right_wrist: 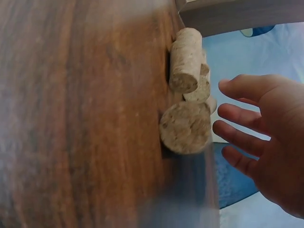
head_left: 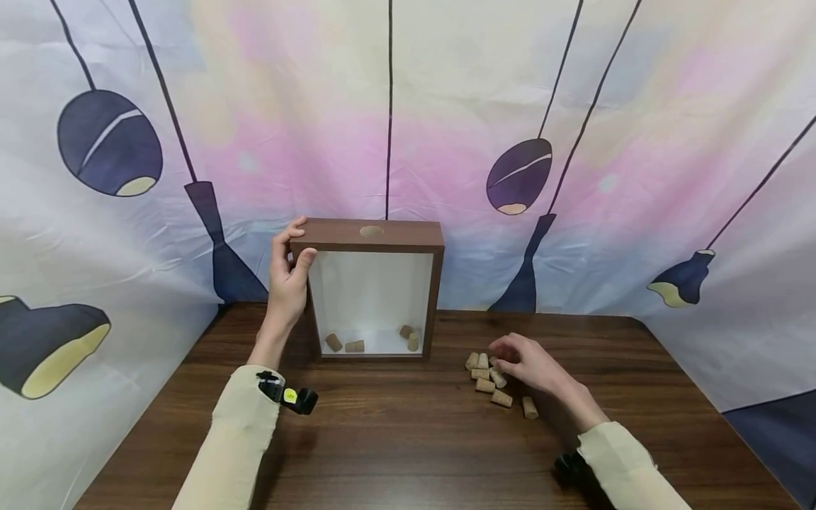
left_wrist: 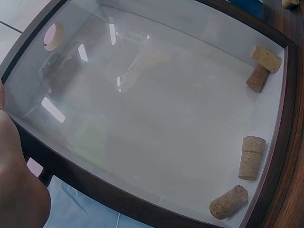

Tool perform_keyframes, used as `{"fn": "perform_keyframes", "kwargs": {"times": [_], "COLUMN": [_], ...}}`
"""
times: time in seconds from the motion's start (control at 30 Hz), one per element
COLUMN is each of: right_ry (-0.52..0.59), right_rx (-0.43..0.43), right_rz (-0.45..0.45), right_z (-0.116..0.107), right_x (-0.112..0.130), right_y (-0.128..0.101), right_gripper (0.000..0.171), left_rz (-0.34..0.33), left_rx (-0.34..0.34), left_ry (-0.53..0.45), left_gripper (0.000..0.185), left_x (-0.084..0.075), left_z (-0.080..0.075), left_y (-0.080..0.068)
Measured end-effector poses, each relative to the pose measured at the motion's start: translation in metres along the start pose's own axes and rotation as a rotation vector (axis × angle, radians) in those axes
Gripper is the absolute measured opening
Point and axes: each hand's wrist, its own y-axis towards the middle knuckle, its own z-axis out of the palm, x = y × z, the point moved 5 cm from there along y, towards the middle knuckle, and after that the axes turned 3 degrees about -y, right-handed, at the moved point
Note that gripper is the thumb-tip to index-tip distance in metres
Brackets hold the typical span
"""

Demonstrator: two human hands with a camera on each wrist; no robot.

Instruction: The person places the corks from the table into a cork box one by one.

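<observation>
Right hand (head_left: 528, 363) low over loose corks (head_left: 487, 375), fingers relaxed, holding nothing; left hand (head_left: 288, 273) raised, gripping frame box (head_left: 372, 237) corner.

Soft, even, bright light fills the head view, with faint shadows under the sleeves on the counter (head_left: 408, 439) and wide-angle bending at the edges. White glare streaks cross the shadow box's glass (left_wrist: 142, 109). The right wrist view is blurred, the nearest cork (right_wrist: 185, 128) soft.
</observation>
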Motion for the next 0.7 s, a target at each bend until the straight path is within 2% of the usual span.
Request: {"fn": "perform_keyframes", "kwargs": {"times": [0.17,0.47,0.7], "right_ry": [-0.014,-0.022,0.000], "right_rx": [0.014,0.055,0.024], "right_rz": [0.023,0.011,0.066], "right_z": [0.003,0.008,0.008], "right_x": [-0.007,-0.014,-0.016], "right_y": [-0.003,-0.005,-0.006], "right_gripper": [0.027,0.031,0.025], "left_rz": [-0.008,-0.005,-0.017], "left_rx": [-0.006,-0.008,-0.007], "left_ry": [-0.007,0.003,0.012], "left_gripper": [0.042,0.044,0.037], "left_x": [-0.001,-0.003,-0.005], "left_z": [0.000,-0.001,0.001], "left_y": [0.000,-0.001,-0.001]}}
